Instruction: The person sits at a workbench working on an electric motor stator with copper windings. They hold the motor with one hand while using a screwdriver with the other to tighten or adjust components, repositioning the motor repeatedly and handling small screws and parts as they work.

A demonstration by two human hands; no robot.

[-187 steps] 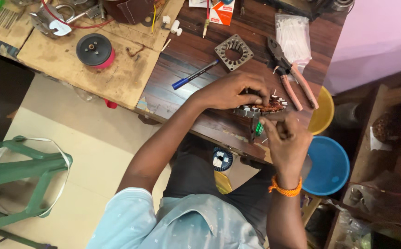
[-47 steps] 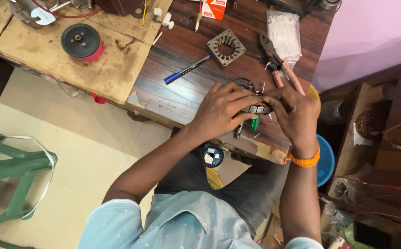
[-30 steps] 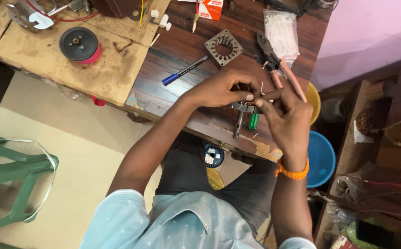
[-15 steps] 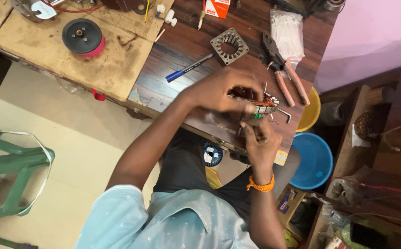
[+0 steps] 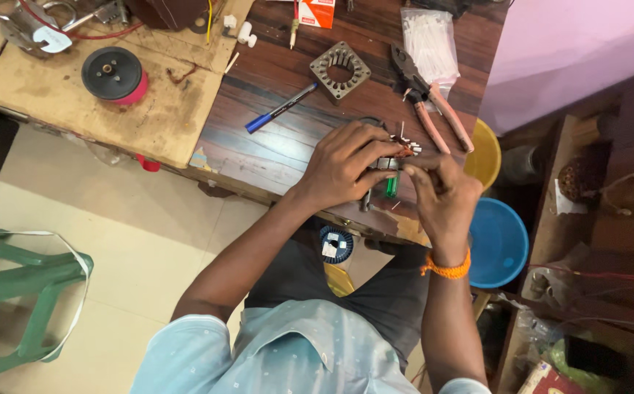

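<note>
My left hand (image 5: 342, 166) grips a small motor stator (image 5: 397, 155) with copper windings and white sleeved wire ends, held over the dark wooden table (image 5: 273, 146). My right hand (image 5: 441, 191) meets it from the right, its fingertips pinching the wires at the part's edge. A green-handled tool (image 5: 391, 186) pokes out just below the part, between the two hands. An orange thread band sits on my right wrist.
On the table lie a blue pen (image 5: 280, 108), a square stator core (image 5: 339, 69), pink-handled pliers (image 5: 434, 109) and a bag of white sleeves (image 5: 429, 40). A black wire spool (image 5: 113, 74) rests on the plywood board. Blue and yellow buckets (image 5: 497, 241) stand right; a green stool (image 5: 25, 284) stands left.
Both hands have stayed on the wound part, shifting it slightly. My right hand came up from below the part to pinch its wires from the right.
</note>
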